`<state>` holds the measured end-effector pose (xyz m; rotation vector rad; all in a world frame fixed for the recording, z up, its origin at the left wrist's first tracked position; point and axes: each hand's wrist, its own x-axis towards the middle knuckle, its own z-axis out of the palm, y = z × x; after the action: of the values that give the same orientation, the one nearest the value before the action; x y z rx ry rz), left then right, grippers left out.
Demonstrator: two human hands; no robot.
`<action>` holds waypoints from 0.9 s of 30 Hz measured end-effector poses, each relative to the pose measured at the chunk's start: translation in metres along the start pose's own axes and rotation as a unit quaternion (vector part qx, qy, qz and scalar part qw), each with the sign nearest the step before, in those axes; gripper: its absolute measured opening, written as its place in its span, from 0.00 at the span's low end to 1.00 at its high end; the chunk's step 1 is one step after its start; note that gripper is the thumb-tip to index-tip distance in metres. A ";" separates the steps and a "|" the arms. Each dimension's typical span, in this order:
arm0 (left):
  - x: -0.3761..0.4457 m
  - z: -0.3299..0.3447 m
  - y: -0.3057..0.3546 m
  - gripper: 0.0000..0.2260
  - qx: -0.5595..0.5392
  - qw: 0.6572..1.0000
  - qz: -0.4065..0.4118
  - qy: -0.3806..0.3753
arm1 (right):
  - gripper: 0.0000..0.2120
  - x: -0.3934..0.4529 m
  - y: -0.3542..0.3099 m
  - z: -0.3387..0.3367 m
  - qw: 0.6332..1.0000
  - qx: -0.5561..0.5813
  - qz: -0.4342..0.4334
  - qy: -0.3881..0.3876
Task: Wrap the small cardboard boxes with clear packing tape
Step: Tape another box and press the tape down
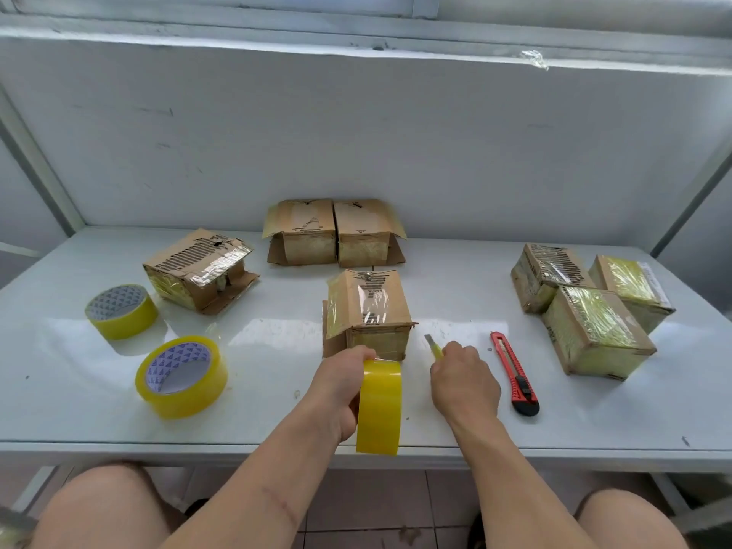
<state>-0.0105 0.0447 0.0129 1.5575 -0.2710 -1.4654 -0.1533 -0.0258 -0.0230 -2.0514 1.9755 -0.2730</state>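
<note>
**Cardboard box at the centre of the tabletop, tape roll held in front of it**

The cardboard box (368, 311) stands on the white tabletop (435, 410), just beyond both hands, with clear tape already shining across its top and a side flap sticking out on its left. The left hand (340, 390) is closed around a yellowish tape roll (379, 406), held upright on edge just in front of the box's near face; a short stretch of tape seems to run from the roll to the box, though that is hard to make out. The right hand (463, 380) is closed around a small yellow knife (433, 346), whose blade tip points up and away, just right of the box's near corner.

A red utility knife (515, 374) lies flat on the tabletop, right of the right hand and apart from it. Two more tape rolls (182, 376) lie flat on the left. Behind them sits a battered box (200, 269) with an open flap. Two boxes with raised flaps (336, 231) stand side by side, touching, near the back wall. On the right, three taped boxes (590, 311) are grouped close together.
</note>
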 end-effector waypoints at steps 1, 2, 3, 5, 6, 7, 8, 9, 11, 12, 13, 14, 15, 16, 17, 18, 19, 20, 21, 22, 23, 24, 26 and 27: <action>0.002 0.000 0.000 0.09 0.000 1.000 0.004 0.001 | 0.10 -0.004 -0.002 -0.005 0.999 0.017 -0.008 0.028; 0.004 0.000 0.000 0.09 0.000 1.000 0.007 0.003 | 0.10 -0.008 -0.005 -0.011 0.998 0.039 -0.023 0.052; 0.005 -0.001 0.000 0.08 -0.002 1.000 0.011 0.004 | 0.10 -0.013 -0.009 -0.017 0.995 0.059 -0.044 0.064; 0.006 0.000 0.000 0.08 -0.004 1.000 0.014 0.003 | 0.10 -0.022 -0.016 -0.033 0.991 0.074 -0.100 0.043; 0.007 0.000 -0.001 0.08 -0.003 1.000 0.015 0.001 | 0.11 -0.025 -0.019 -0.040 0.989 0.069 -0.128 0.021; 0.008 0.000 -0.001 0.09 -0.003 1.000 0.016 0.000 | 0.13 -0.028 -0.022 -0.047 0.987 0.055 -0.148 -0.001; 0.009 0.000 -0.002 0.09 -0.003 1.000 0.017 0.001 | 0.14 -0.030 -0.024 -0.054 0.986 0.036 -0.161 -0.019; 0.010 0.000 -0.002 0.10 -0.004 1.000 0.019 0.001 | 0.15 -0.031 -0.027 -0.060 0.985 0.020 -0.168 -0.032; 0.011 -0.001 -0.003 0.09 -0.002 1.000 0.024 0.000 | 0.16 -0.029 -0.029 -0.066 0.984 0.003 -0.174 -0.048; 0.011 -0.001 -0.003 0.08 -0.003 1.000 0.026 -0.002 | 0.15 -0.028 -0.031 -0.068 0.983 -0.006 -0.178 -0.052; 0.011 -0.001 -0.003 0.07 -0.004 1.000 0.028 -0.001 | 0.15 -0.027 -0.032 -0.069 0.982 -0.015 -0.183 -0.053; 0.011 -0.001 -0.003 0.06 -0.005 1.000 0.030 -0.001 | 0.15 -0.025 -0.035 -0.069 0.980 -0.024 -0.188 -0.053; 0.010 -0.001 -0.003 0.05 -0.003 0.999 0.032 -0.001 | 0.15 -0.022 -0.037 -0.068 0.979 -0.032 -0.192 -0.052; 0.010 0.000 -0.002 0.05 -0.002 0.999 0.036 -0.003 | 0.14 -0.019 -0.040 -0.065 0.979 -0.043 -0.193 -0.052; 0.011 0.000 -0.002 0.04 -0.002 0.999 0.040 -0.003 | 0.14 -0.016 -0.042 -0.061 0.978 -0.059 -0.193 -0.052; 0.011 -0.001 -0.002 0.03 -0.004 0.999 0.044 -0.002 | 0.13 -0.013 -0.042 -0.057 0.977 -0.082 -0.190 -0.054; 0.011 -0.001 -0.002 0.03 -0.007 0.999 0.049 0.001 | 0.12 -0.009 -0.040 -0.053 0.975 -0.109 -0.186 -0.059; 0.012 -0.002 -0.002 0.02 -0.007 0.999 0.051 0.004 | 0.12 -0.004 -0.035 -0.049 0.973 -0.133 -0.176 -0.071; 0.013 -0.003 -0.002 0.03 -0.006 0.999 0.052 0.008 | 0.12 -0.001 -0.028 -0.045 0.972 -0.146 -0.162 -0.088; 0.013 -0.004 -0.001 0.03 -0.005 0.999 0.051 0.011 | 0.13 0.003 -0.020 -0.042 0.973 -0.145 -0.145 -0.105; 0.015 -0.005 0.000 0.04 -0.004 0.999 0.049 0.012 | 0.13 0.006 -0.013 -0.040 0.975 -0.135 -0.132 -0.117; 0.016 -0.005 0.000 0.05 -0.003 0.999 0.046 0.010 | 0.15 0.008 -0.006 -0.038 0.977 -0.124 -0.122 -0.122; 0.018 -0.004 0.000 0.06 0.003 0.999 0.038 0.002 | 0.18 0.009 0.003 -0.034 0.978 -0.127 -0.112 -0.119; 0.019 -0.004 0.000 0.07 0.007 0.999 0.036 -0.001 | 0.21 0.009 0.006 -0.031 0.978 -0.138 -0.112 -0.110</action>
<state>-0.0019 0.0332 -0.0002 1.5417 -0.3348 -1.4126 -0.1683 -0.0373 0.0035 -2.3621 1.7303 0.1889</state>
